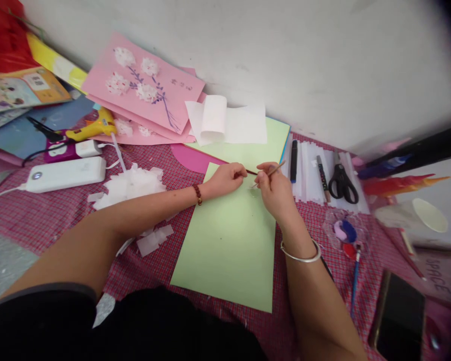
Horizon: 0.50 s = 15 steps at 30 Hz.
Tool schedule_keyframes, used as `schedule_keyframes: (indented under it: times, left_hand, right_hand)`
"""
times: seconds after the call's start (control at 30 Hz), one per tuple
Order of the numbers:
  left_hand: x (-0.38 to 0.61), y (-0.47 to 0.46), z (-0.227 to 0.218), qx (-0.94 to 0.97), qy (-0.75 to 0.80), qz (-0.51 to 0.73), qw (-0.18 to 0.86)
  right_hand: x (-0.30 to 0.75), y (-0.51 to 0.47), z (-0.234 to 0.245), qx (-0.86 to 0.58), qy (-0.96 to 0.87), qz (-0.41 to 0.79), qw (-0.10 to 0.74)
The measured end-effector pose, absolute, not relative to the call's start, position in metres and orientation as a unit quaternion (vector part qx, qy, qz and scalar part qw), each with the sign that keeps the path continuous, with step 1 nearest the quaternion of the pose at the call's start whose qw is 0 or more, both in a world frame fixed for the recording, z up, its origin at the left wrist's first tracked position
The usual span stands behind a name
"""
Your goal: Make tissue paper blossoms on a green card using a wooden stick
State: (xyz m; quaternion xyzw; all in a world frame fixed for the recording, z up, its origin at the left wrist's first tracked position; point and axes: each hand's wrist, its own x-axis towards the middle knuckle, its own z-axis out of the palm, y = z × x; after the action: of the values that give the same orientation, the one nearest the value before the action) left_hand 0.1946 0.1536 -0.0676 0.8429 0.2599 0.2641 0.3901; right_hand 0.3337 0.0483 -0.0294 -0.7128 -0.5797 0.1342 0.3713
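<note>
A light green sheet of paper (225, 250) lies in front of me on the checked cloth. My left hand (229, 179) is over its far edge, with the fingers curled together; whatever they may hold is hidden. Just to the right, my right hand (272, 188) is closed around a thin wooden stick (279, 167), which slants down toward the sheet. A small whitish bit shows near its lower end, too blurred to name. Left of the sheet is a pile of white paper pieces (135, 185), with more paper scraps (155, 239) below my left forearm.
Pink cards with white paper flowers (146, 82) lie against the wall. A yellow glue gun (93, 126) and white power bank (65, 174) are at left. To the right are black scissors (343, 186), a black marker (293, 160), a paint dish (340, 230), paintbrush (356, 281) and phone (400, 316).
</note>
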Motion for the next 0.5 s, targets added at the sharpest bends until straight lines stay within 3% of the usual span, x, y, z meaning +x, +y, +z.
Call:
schedule_keyframes:
  times: [0.27,0.5]
  left_hand:
    - [0.19,0.15,-0.059,0.911,0.163,0.205,0.32]
    - [0.188,0.144,-0.057,0.95,0.111,0.185,0.224]
  right_hand:
    - [0.343,0.044,-0.033,-0.672,-0.492,0.186,0.522]
    - [0.342,0.043,-0.034,-0.658,-0.486,0.209,0.536]
